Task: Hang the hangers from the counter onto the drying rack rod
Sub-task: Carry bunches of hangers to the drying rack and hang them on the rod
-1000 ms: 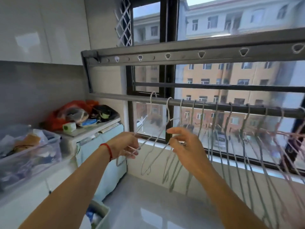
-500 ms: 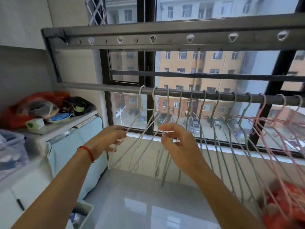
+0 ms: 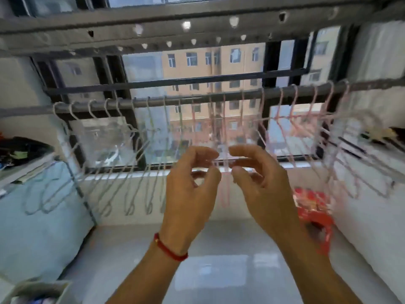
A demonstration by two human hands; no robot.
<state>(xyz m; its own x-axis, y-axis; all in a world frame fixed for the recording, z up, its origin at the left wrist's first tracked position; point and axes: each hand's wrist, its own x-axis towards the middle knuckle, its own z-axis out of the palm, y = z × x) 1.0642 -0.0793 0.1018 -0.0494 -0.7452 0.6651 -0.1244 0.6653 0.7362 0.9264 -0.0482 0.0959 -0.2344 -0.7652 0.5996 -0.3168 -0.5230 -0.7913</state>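
Observation:
The grey drying rack rod (image 3: 192, 100) runs across the window. Several pale green-white hangers (image 3: 129, 176) hang on its left half and several pink hangers (image 3: 293, 119) on its right half. Both my hands are raised side by side at the middle, below the rod. My right hand (image 3: 263, 189) has its thumb and fingers curled round the thin lower wire of a pink hanger (image 3: 225, 189) that hangs from the rod. My left hand (image 3: 188, 194), with a red wrist cord, has thumb and forefinger apart, its fingertip just at that wire's end. Motion blur softens the picture.
A perforated rack beam (image 3: 197, 25) spans overhead. A red object (image 3: 313, 207) sits at the right on the pale counter (image 3: 219, 270). A light blue covered appliance (image 3: 32, 216) with clutter (image 3: 17, 148) above it stands at left; a bin (image 3: 32, 290) is at the lower left.
My view and both hands have shifted right along the rod, from the pale hangers to the pink ones. My left hand has let go of the pale hanger.

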